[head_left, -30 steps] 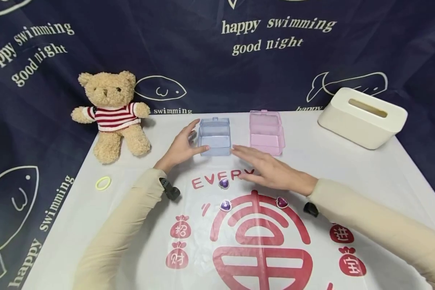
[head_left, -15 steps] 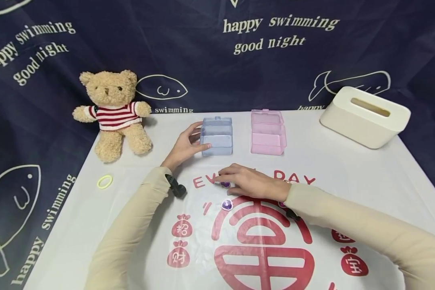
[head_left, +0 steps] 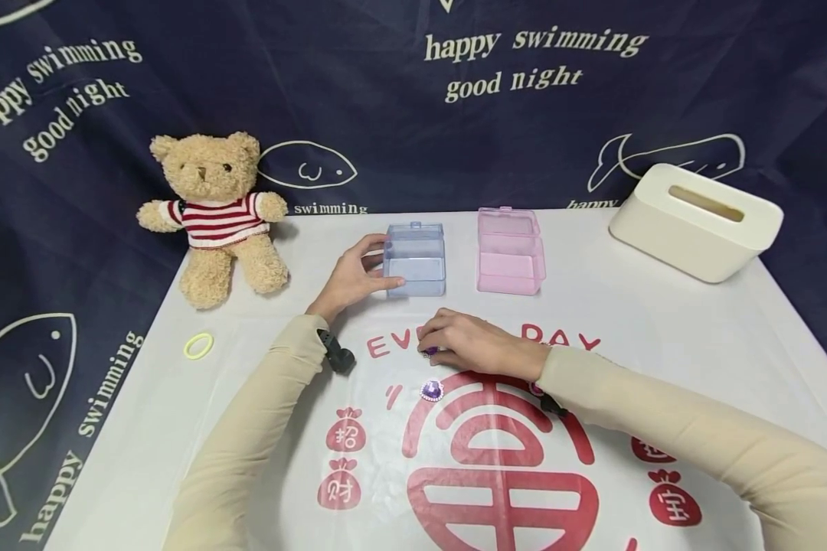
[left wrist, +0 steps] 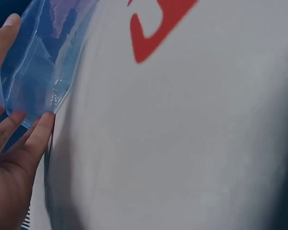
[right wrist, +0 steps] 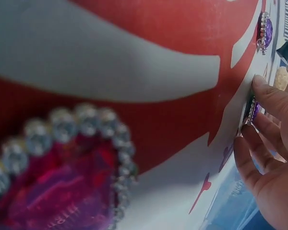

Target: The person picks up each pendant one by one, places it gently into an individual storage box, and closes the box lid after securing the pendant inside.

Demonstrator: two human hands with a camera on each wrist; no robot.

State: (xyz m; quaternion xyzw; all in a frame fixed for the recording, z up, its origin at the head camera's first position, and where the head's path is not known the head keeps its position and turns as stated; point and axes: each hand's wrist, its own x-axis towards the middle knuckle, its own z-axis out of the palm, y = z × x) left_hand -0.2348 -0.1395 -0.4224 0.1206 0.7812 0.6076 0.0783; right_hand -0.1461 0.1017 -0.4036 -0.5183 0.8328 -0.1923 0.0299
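A clear blue plastic box (head_left: 416,269) stands on the table with its lid raised. My left hand (head_left: 348,282) grips its left side, thumb at the front and fingers along the side and behind. Lower down, my right hand (head_left: 481,344) pinches a purple heart-shaped gem (right wrist: 254,111) with a beaded rim, between thumb and fingers at the tabletop. Another purple heart gem (head_left: 432,390) lies just in front of that hand. The third, a magenta-purple heart gem (right wrist: 62,191), looms large in the right wrist view; the right sleeve and wrist camera mostly hide it in the head view.
Right of the blue box stands a clear pink box (head_left: 510,264), lid raised. A teddy bear (head_left: 214,218) in a striped shirt sits at the back left, above a yellow ring (head_left: 198,346). At the back right is a cream tissue box (head_left: 696,229).
My right hand has come down from beside the boxes to the upper purple gem, and its fingers have closed on it. My left hand has taken hold of the blue box and shifted it slightly.
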